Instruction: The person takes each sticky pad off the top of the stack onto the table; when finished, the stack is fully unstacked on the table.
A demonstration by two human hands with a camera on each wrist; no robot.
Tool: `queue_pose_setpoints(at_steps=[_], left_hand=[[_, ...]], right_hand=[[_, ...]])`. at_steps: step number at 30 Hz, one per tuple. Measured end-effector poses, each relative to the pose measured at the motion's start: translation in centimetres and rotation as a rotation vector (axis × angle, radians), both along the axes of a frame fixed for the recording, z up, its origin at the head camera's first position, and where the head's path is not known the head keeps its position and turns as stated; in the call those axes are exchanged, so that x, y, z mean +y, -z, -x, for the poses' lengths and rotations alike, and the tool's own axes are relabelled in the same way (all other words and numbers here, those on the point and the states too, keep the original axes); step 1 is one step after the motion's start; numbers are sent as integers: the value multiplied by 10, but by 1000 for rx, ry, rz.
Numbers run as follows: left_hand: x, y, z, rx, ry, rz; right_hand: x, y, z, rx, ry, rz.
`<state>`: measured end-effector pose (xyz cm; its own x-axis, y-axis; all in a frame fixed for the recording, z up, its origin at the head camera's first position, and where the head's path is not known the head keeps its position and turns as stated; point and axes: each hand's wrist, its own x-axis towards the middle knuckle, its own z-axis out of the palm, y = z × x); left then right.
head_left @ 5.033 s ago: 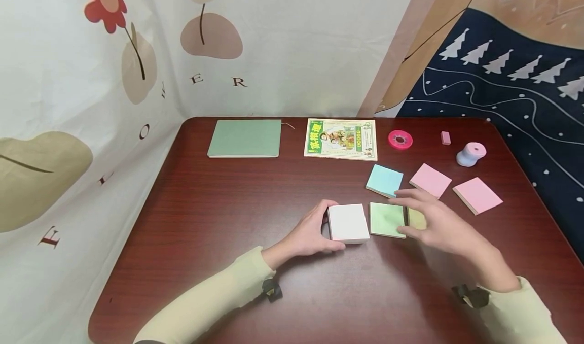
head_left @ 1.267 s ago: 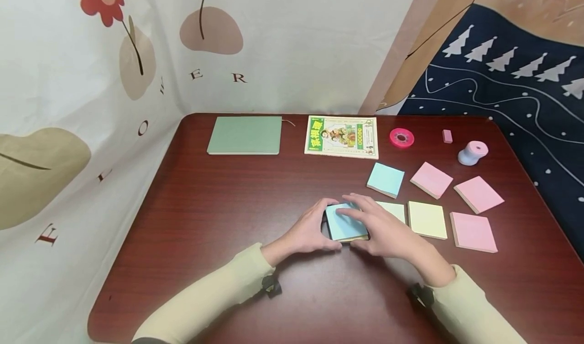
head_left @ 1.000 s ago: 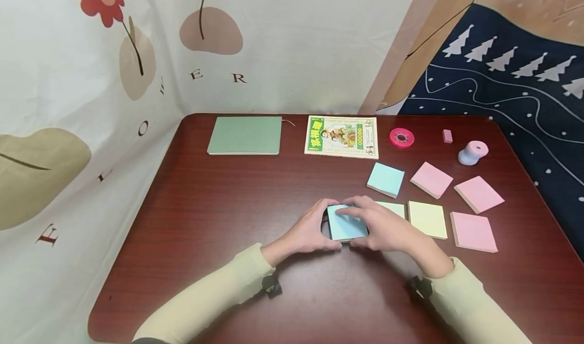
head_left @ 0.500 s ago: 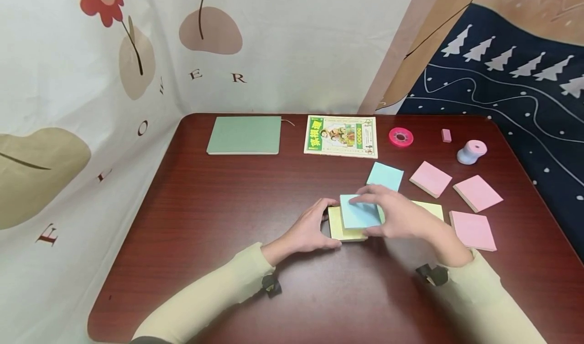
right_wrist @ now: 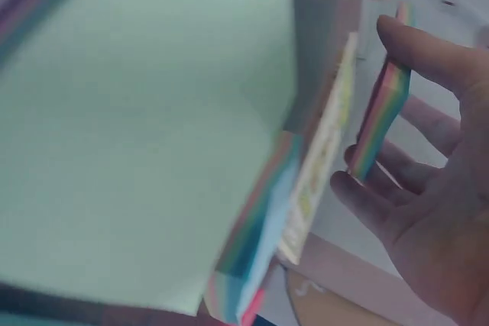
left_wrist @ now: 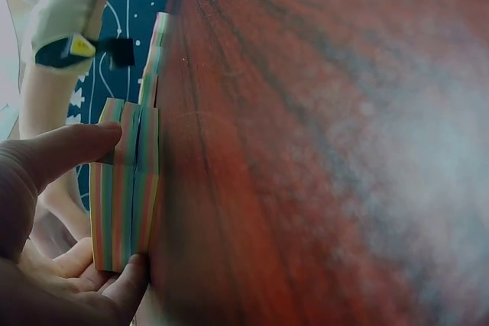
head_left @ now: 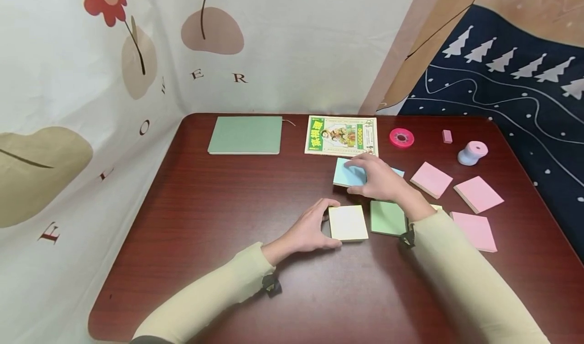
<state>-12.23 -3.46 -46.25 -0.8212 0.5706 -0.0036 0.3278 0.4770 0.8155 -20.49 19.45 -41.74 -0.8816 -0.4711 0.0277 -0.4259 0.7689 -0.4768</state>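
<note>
Right hand (head_left: 381,179) pinches blue pad (head_left: 347,173) by opposite edges, apparently off table (head_left: 242,197); left hand (head_left: 312,228) grips yellow-topped stack (head_left: 349,223).

Pale yellow-topped note stack (head_left: 348,223), striped sides, flat on the counter (head_left: 274,192), blue-topped square pad (head_left: 344,172), striped edges, held beyond it

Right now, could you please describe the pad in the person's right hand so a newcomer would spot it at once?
On the dark red table, find the illustrated booklet along the far edge. Just nearer the person, the right hand grips a light blue pad. Unlike the other blue pad, partly hidden by that hand, it is held.
</note>
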Motion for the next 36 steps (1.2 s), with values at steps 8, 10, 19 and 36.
queue_pose_setpoints(at_steps=[8,10,19,36], left_hand=[[0,1,0,8,0,5],[0,1,0,2,1,4],[1,1,1,-1,6,4],[-1,1,2,23,7,39]], right_hand=[[-8,16,21,-35,-31,-81],[-10,18,24,-52,-45,-93],[-13,20,25,-76,-56,-132],[4,-2,-54,-35,-206,94]])
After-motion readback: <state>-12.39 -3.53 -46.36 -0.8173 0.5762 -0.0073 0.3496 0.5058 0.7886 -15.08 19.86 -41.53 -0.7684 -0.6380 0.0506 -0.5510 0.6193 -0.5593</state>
